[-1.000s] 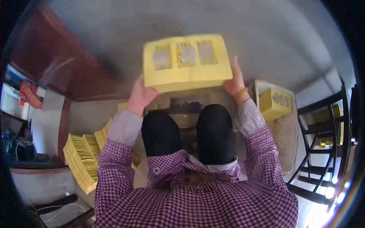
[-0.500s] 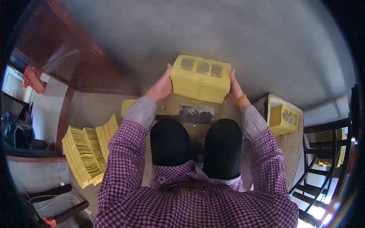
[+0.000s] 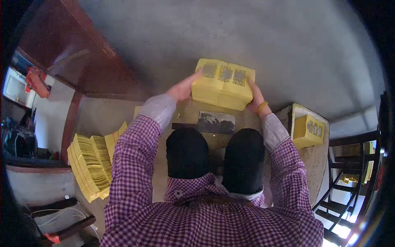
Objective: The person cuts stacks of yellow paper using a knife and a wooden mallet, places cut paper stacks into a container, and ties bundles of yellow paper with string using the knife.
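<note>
A thick stack of yellow paper (image 3: 220,98) stands against the grey wall, its top sheet carrying three dark printed patterns. My left hand (image 3: 186,87) presses on its left side, fingertips at the top edge. On the opposite side, my right hand (image 3: 256,96), with a yellow band at the wrist, grips the right end. Both hands hold the stack between them; some fingers are hidden behind it. Nearer to me lies a grey block with a black-smeared surface (image 3: 216,122), beside a dark flat strip (image 3: 184,126).
Fanned bundles of yellow paper (image 3: 88,164) lean at the left. Another printed yellow stack (image 3: 307,131) sits at the right, by a pale-edged panel (image 3: 290,123). Dark wooden bars (image 3: 349,187) stand at far right. My covered knees (image 3: 187,152) are close below the block.
The left hand has shifted right and up onto the stack's top left edge. In view, the stack sits slightly farther right. My right hand stays at its right end.
</note>
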A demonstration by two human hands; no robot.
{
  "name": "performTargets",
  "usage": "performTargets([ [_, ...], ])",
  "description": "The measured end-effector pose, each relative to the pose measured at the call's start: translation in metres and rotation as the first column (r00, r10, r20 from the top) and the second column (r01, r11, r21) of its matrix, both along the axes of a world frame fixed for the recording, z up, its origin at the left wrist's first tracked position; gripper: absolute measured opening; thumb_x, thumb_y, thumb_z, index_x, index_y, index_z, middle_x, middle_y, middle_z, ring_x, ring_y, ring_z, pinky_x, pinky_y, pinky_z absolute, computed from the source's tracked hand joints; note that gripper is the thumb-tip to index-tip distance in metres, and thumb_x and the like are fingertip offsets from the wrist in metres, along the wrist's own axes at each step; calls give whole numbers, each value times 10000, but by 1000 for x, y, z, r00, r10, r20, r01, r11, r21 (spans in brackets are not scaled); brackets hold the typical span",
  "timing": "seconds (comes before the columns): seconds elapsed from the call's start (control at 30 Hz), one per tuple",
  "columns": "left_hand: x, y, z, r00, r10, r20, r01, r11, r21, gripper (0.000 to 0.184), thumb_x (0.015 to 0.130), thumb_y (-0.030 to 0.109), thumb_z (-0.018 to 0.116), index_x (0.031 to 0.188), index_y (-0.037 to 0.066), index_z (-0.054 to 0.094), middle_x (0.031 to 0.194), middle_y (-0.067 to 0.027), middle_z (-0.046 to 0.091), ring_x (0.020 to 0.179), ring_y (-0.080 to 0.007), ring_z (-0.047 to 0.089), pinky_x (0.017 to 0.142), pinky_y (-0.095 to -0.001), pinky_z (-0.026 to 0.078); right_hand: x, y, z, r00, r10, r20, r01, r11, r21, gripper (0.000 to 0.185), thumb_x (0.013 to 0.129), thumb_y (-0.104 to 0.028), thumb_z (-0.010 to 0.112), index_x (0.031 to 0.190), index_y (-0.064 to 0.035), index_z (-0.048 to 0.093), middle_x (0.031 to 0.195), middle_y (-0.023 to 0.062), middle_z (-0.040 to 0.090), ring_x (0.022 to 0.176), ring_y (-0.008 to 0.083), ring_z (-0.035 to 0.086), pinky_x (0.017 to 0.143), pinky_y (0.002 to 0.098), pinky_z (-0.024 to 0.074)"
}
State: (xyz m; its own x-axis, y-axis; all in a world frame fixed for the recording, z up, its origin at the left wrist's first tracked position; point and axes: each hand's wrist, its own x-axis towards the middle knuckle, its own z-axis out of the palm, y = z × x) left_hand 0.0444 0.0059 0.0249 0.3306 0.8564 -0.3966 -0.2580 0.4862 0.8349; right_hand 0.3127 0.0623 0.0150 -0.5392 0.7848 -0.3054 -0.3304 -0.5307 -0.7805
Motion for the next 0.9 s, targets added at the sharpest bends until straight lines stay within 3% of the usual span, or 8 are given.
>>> performTargets([
  [0.1,5,3,-15,994,48,98,-61,988,145,662,843,578,420,1294,94,393,1312,-77,416,1199,-244,384,959,-401,345,7,9,-23,997,-21,80,20,1000,16,647,823,-489,537,1279,-69,355,1268,106,441,1120,234,457,864,344,419],
  [0.17,3,-6,-10,969,65,240,-72,997,21,661,839,465,526,1336,87,311,1308,-89,414,1212,-238,368,970,-358,347,14,14,-42,982,-60,178,45,995,88,837,774,-404,627,1368,-67,142,1307,138,378,1125,237,450,910,341,399],
  [0.3,-5,-29,-21,971,155,180,-182,972,146,751,800,306,632,1369,73,200,1306,-105,408,1204,-239,378,989,-353,332,31,-21,-12,971,-121,209,45,941,336,551,798,-284,632,1252,-56,417,1132,66,554,1030,175,524,888,323,427],
  [0.43,-5,-59,-60,888,220,-404,31,847,530,826,702,140,729,1350,71,221,1294,-118,413,1167,-247,415,979,-352,347,53,-20,-45,801,43,597,-543,473,694,631,717,-205,734,1239,-39,419,1242,109,454,1123,192,451,935,346,390],
  [0.53,-7,-57,-69,851,-121,-510,272,934,233,1244,604,177,788,1362,102,-195,1447,-152,53,1330,-281,112,1084,-369,155,50,-21,-51,764,121,634,-576,570,586,709,674,-189,771,1249,-23,392,1273,116,418,1168,201,408,967,352,357],
  [0.63,-4,-55,-69,897,-59,-439,210,929,305,1255,596,189,799,1362,95,-191,1447,-147,69,1328,-270,123,1086,-366,148,48,-26,-41,741,51,669,-591,522,615,1202,589,-305,820,1368,-34,-55,1360,130,282,1243,225,300,1046,361,241],
  [0.8,-5,-57,-16,948,25,-318,68,958,278,972,678,178,731,1384,54,74,1398,-139,230,1280,-230,259,1046,-354,250,36,-37,8,901,143,409,-349,798,491,952,638,-251,792,1346,-7,204,1287,111,400,1178,210,399,990,343,333],
  [0.9,7,-53,62,995,95,30,-97,992,78,581,794,279,598,1268,13,391,1257,-124,456,1158,-191,435,965,-320,345,22,-21,33,971,73,226,-126,965,231,670,820,-464,550,1266,8,383,1204,111,499,1067,177,503,915,291,396],
])
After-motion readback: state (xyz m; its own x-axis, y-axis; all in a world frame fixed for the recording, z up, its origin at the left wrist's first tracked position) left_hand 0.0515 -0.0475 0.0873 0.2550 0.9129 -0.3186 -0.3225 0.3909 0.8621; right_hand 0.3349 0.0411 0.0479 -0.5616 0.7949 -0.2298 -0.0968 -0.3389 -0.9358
